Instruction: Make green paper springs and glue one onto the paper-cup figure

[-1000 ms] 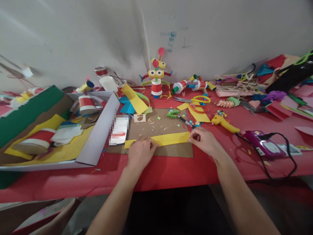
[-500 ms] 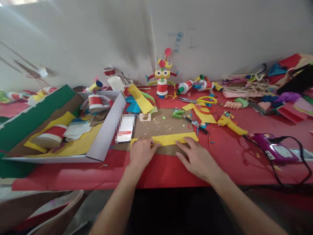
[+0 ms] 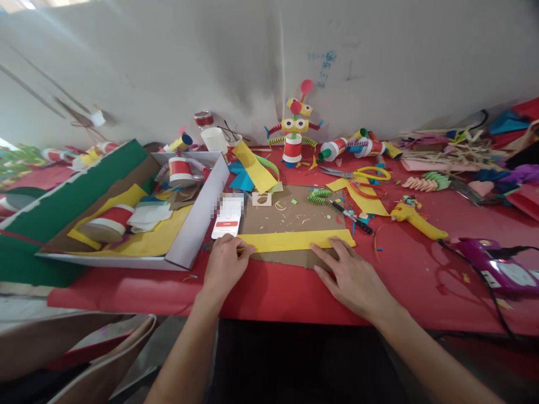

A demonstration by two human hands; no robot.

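Note:
A long yellow paper strip (image 3: pixel 290 240) lies across a brown cardboard sheet (image 3: pixel 290 216). At its left end my left hand (image 3: pixel 225 262) is closed, with thumb and bent fingers gripping the paper edge. My right hand (image 3: pixel 351 275) rests on the strip's right part, fingers spread and pressing from above. Just beyond the left hand lies a phone (image 3: pixel 228 220) with a lit screen. Small paper scraps dot the cardboard. A green coiled paper piece (image 3: pixel 319 196) and a black pen (image 3: pixel 350 216) lie at its right side.
An open box (image 3: pixel 174 257) with paper and a cup stands left. Scissors (image 3: pixel 357 174) and a yellow glue gun (image 3: pixel 419 220) lie right, near a purple device (image 3: pixel 497 266) with a cable. Behind, a paper-cup robot figure (image 3: pixel 292 148) stands by the wall.
My left hand has slid left to the strip's end, uncovering more yellow paper. The right hand stays on the strip. The view has turned slightly left.

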